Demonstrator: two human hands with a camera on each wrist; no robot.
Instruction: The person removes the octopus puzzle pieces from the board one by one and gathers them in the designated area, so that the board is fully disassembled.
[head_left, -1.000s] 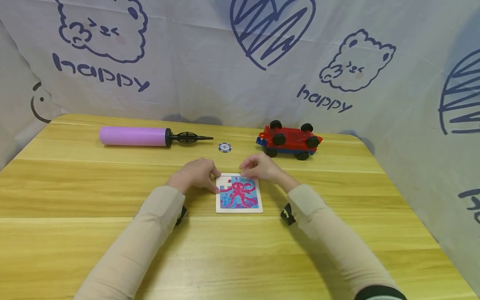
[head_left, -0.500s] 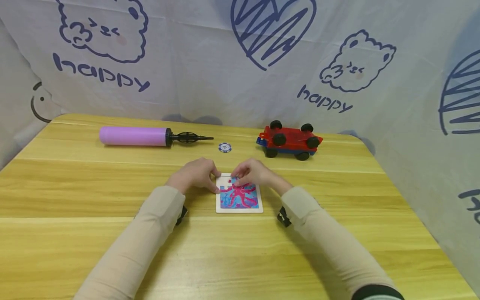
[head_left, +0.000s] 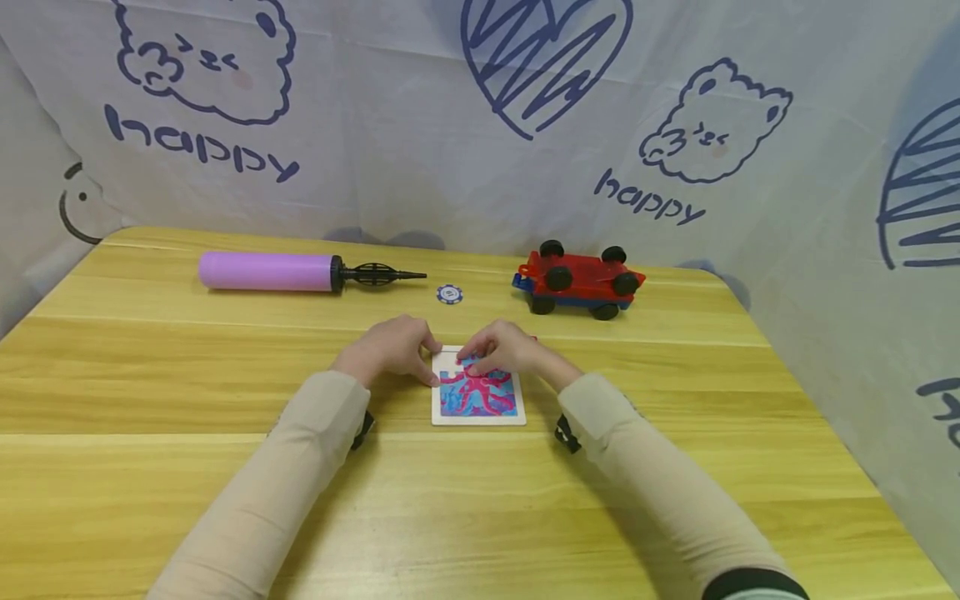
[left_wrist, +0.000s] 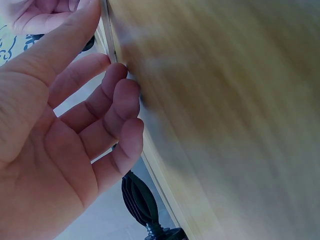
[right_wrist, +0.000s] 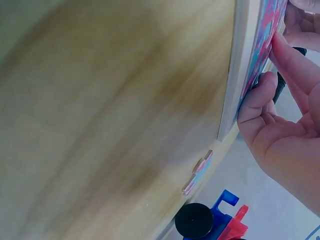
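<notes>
On the table lies a square jigsaw puzzle board (head_left: 480, 422) in a white frame, showing a pink octopus on blue. A bare white patch shows at its upper left. My left hand (head_left: 390, 346) touches the left edge, thumb and index finger spread along it; in the left wrist view its other fingers are loosely bent. My right hand (head_left: 506, 348) reaches over the top right of the board. Its thumb and index finger straddle a blue and pink puzzle piece (head_left: 470, 363) beside the white patch. A loose puzzle piece (right_wrist: 197, 172) lies on the table behind the right hand.
A purple hand pump (head_left: 266, 272) with a black nozzle lies at the back left. Near its tip is a blue and white poker chip (head_left: 450, 294). Red and blue toy wagons (head_left: 577, 279), stacked with wheels up, stand at the back right before a printed cloth (head_left: 420, 125).
My right hand has moved left and slightly nearer, from the board's top edge onto the octopus's head. The left hand and the board have stayed put.
</notes>
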